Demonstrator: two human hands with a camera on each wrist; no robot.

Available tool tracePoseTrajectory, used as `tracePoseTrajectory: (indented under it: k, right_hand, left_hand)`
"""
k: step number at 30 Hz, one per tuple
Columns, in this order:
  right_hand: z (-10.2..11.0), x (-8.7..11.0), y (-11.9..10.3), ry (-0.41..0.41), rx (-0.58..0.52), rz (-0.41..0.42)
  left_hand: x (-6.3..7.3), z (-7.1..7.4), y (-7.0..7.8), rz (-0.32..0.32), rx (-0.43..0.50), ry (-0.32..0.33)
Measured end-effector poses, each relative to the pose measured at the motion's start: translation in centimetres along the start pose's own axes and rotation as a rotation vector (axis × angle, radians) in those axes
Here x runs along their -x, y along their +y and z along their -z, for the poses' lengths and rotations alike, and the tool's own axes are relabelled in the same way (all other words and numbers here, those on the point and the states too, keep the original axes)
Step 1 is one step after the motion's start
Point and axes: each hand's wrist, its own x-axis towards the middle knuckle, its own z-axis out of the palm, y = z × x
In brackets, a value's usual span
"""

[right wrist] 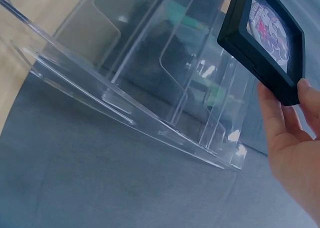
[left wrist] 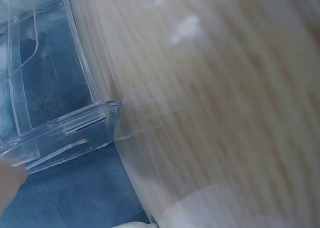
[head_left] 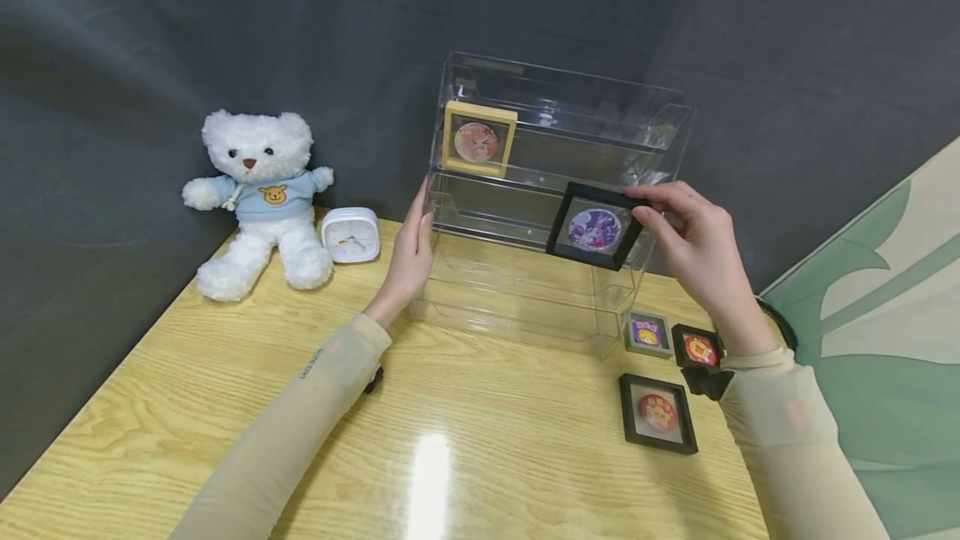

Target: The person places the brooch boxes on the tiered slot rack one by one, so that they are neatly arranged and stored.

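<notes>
A clear plastic tiered display rack point(head_left: 517, 319) stands on the table against the dark backdrop. My left hand point(head_left: 408, 252) rests against its left side, fingers stretched along the edge; in the left wrist view only a fingertip point(left wrist: 12, 180) shows beside the plastic. Between thumb and fingers, my right hand point(head_left: 701, 248) pinches the right side of a black square display frame point(head_left: 557, 232), tilted, in front of the rack's middle tiers. Inside that frame is a round purple badge point(right wrist: 270, 33). A yellow frame point(head_left: 480, 169) with a pink round badge sits at the upper left of the rack.
Right of the rack lie a small grey-green frame point(head_left: 648, 348), a small black frame point(head_left: 697, 348) partly behind the right wrist, and a larger black frame point(head_left: 658, 440) with a red badge. At left are a white teddy bear point(head_left: 258, 157) and a white clock point(head_left: 351, 236).
</notes>
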Motion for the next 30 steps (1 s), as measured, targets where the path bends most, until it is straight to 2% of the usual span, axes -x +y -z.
tracePoseTrajectory:
  k: [9,16,30]
  right_hand:
    - [0.1,-2.7,-0.2,0.040,0.023,0.032]
    - [0.2,-5.1,-0.8,0.060,0.007,-0.002]
    - [0.6,-9.0,-1.7,0.132,-0.014,-0.013]
  left_hand:
    - [0.2,0.0,0.0,0.007,0.005,0.002]
    - [0.2,-0.1,0.0,-0.004,0.002,-0.001]
    - [0.3,0.0,0.0,0.001,0.012,-0.008]
